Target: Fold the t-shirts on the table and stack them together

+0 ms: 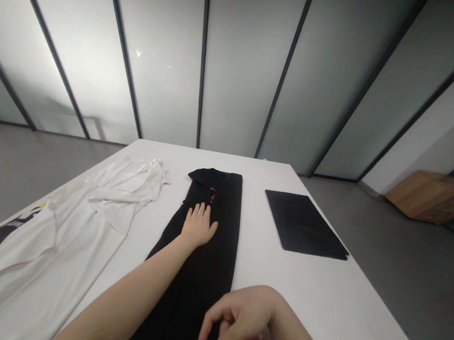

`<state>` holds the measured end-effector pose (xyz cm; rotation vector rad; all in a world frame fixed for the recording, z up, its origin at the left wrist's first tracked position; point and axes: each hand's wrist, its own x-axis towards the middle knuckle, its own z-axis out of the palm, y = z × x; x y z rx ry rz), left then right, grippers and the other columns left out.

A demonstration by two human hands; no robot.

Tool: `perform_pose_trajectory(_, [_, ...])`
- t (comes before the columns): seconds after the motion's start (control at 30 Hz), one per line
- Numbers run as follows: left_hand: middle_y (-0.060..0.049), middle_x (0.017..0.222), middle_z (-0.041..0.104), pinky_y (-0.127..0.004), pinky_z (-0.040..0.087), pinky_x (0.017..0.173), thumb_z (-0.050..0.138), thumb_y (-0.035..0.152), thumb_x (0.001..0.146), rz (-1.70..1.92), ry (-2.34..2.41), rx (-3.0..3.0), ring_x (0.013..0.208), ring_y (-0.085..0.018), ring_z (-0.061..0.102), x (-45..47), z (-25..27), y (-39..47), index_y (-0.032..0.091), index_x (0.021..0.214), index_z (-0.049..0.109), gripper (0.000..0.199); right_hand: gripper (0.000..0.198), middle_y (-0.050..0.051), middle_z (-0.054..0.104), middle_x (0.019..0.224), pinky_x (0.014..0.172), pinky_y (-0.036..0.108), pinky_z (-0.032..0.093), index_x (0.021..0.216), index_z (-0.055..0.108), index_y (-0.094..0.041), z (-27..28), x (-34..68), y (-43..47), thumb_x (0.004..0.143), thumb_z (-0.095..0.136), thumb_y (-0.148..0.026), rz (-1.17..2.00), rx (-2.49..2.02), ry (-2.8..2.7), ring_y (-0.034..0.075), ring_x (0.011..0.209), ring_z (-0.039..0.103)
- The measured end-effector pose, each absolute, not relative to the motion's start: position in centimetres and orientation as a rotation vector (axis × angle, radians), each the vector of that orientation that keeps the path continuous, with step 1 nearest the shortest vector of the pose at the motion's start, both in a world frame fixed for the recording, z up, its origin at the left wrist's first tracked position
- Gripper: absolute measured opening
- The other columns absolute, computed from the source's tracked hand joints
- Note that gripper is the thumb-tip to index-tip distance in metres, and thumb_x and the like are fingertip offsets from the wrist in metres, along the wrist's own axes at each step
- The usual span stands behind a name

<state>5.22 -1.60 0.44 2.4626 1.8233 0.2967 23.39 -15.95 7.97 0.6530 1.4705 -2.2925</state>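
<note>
Step on the black garment point(198, 282): the cloth is apparently being smoothed flat, partway through folding, with the layers lying in a long strip beneath and between the two hands.
Left hand point(198, 228): is resting palm down on the garment's far half, fingers spreading, pressing rather than gripping.
Right hand point(244, 319): is hanging at the garment's right edge, nearer the wearer than the left hand, fingers curling loosely and holding nothing; whether a fingertip is touching cloth or worktop point(257, 263), the view is not making clear.
Hands together or apart: they are standing apart, neither one clamping anything.
Next move: is probably calling for the left hand to steady the layers and the right hand to square the edge, then for turning an end over.
Black cloth's look: is showing dark and mostly flat, its right edge running nearly straight, its left edge partly hiding under the left forearm.
Far end: a flap point(203, 176) is sticking out leftward beyond the left hand, and a pink print point(212, 195) is showing just past its fingertips.
Right of the hands: a folded black piece point(307, 225) is lying flat, well apart from the strip.
Left of the hands: a white garment point(64, 247) is lying loosely, wrinkling.
</note>
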Motion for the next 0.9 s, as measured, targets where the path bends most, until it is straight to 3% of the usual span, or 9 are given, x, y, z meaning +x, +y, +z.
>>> perform_pose_trajectory(0.1, [-0.025, 0.169, 0.037, -0.055, 0.023, 0.129, 0.041, 0.049, 0.105, 0.289, 1.787, 2.478, 0.16, -0.039, 0.03, 4.9, 0.5, -2.5, 0.004, 0.162, 0.041, 0.073, 0.048, 0.001, 0.078, 0.088, 0.042, 0.015, 0.035, 0.124, 0.068, -0.019, 7.3, 24.0, -15.5, 0.088, 0.081, -0.049, -2.347, 0.974, 1.731, 0.009, 0.055, 0.067])
perform_pose_trajectory(0.17, [-0.024, 0.169, 0.038, -0.055, 0.024, 0.129, 0.042, 0.047, 0.105, 0.292, 1.764, 2.497, 0.159, -0.039, 0.031, 4.7, 0.5, -3.0, 0.004, 0.162, 0.042, 0.071, 0.03, 0.003, 0.077, 0.089, 0.049, 0.019, 0.043, 0.117, 0.068, -0.019, 6.2, 24.4, -14.8, 0.096, 0.068, -0.041, -2.256, 1.456, 2.058, 0.012, 0.06, 0.068])
perform_pose_trajectory(0.27, [-0.023, 0.168, 0.039, -0.056, 0.027, 0.128, 0.042, 0.045, 0.105, 0.306, 1.723, 2.543, 0.159, -0.038, 0.033, 4.4, 0.4, -3.9, 0.006, 0.161, 0.044, 0.068, 0.02, 0.007, 0.077, 0.1, 0.076, 0.032, 0.056, 0.11, 0.072, -0.02, 4.2, 24.9, -13.5, 0.098, 0.057, -0.027, -1.55, 2.211, 2.613, 0.02, 0.086, 0.072])
perform_pose_trajectory(0.33, [-0.022, 0.168, 0.04, -0.056, 0.029, 0.128, 0.042, 0.044, 0.105, 0.322, 1.689, 2.573, 0.158, -0.038, 0.034, 4.0, 0.3, -4.5, 0.008, 0.16, 0.045, 0.067, 0.022, 0.01, 0.075, 0.114, 0.099, 0.042, 0.053, 0.109, 0.075, -0.021, 3.2, 25.1, -12.9, 0.094, 0.059, -0.019, -1.027, 2.346, 2.85, 0.025, 0.108, 0.069])
perform_pose_trajectory(0.4, [-0.022, 0.168, 0.041, -0.057, 0.029, 0.127, 0.043, 0.045, 0.105, 0.335, 1.656, 2.595, 0.158, -0.038, 0.035, 3.6, 0.0, -4.9, 0.009, 0.16, 0.046, 0.066, 0.029, 0.011, 0.072, 0.126, 0.11, 0.046, 0.047, 0.115, 0.076, -0.022, 2.6, 25.0, -12.8, 0.091, 0.061, -0.014, -0.82, 2.279, 2.952, 0.028, 0.121, 0.064])
perform_pose_trajectory(0.53, [-0.021, 0.166, 0.044, -0.058, 0.03, 0.127, 0.045, 0.045, 0.105, 0.367, 1.599, 2.619, 0.158, -0.038, 0.036, 2.5, -0.6, -5.8, 0.01, 0.16, 0.047, 0.065, 0.033, 0.012, 0.068, 0.134, 0.113, 0.045, 0.046, 0.123, 0.075, -0.021, 2.6, 24.4, -13.4, 0.093, 0.062, -0.014, -0.811, 2.15, 2.961, 0.027, 0.127, 0.061])
perform_pose_trajectory(0.9, [-0.02, 0.164, 0.048, -0.056, 0.032, 0.126, 0.048, 0.044, 0.104, 0.441, 1.494, 2.677, 0.154, -0.037, 0.041, 0.8, -1.1, -7.4, 0.013, 0.156, 0.051, 0.06, 0.027, 0.01, 0.073, 0.119, 0.106, 0.042, 0.05, 0.12, 0.076, -0.02, 2.7, 23.0, -13.9, 0.098, 0.061, -0.017, -0.73, 2.034, 3.011, 0.026, 0.115, 0.064])
